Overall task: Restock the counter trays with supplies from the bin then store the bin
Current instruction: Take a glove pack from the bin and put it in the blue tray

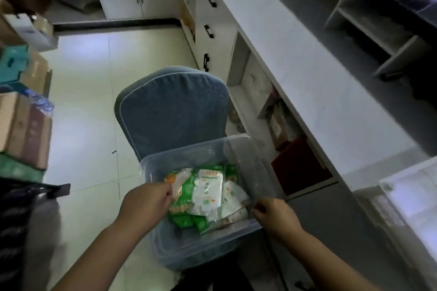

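Observation:
A clear plastic bin rests on the seat of a blue-covered chair. Inside lie several green-and-white supply packets. My left hand grips the bin's left rim, its fingers curled over the edge next to an orange-topped packet. My right hand holds the bin's right rim near its front corner. Both forearms reach in from the bottom of the view.
A long white counter runs along the right, with open shelves and drawers below it. A white organizer sits on the upper ledge. Cardboard boxes are stacked at left. Pale tiled floor lies beyond the chair.

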Tool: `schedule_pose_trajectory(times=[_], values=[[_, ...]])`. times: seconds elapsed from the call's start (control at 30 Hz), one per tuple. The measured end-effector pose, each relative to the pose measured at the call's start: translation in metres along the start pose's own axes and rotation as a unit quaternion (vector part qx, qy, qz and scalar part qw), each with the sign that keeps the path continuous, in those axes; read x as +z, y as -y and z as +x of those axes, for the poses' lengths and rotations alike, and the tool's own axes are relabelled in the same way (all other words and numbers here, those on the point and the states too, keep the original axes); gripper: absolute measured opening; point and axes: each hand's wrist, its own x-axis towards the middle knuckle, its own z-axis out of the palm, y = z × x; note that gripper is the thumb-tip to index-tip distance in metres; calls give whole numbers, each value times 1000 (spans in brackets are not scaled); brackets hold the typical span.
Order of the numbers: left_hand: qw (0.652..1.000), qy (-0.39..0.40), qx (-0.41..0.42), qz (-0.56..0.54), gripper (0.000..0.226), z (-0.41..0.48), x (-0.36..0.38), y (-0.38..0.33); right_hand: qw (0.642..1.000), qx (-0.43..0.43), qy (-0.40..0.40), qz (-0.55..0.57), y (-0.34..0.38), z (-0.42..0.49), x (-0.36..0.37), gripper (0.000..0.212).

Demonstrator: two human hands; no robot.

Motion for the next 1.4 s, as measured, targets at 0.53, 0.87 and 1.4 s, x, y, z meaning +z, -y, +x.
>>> schedule_pose_trajectory(times=[0.53, 0.87, 1.4], values=[[984, 53, -163, -51, 11, 33, 83, 21, 969, 59, 240, -30, -6, 200, 139, 25], [982, 89, -148, -75, 16, 65, 137, 12, 855, 346, 145, 357, 4, 247, 210, 37], [978, 94, -184, -27, 34, 81, 147, -17, 784, 226, 190, 546, 96, 159, 129, 17]])
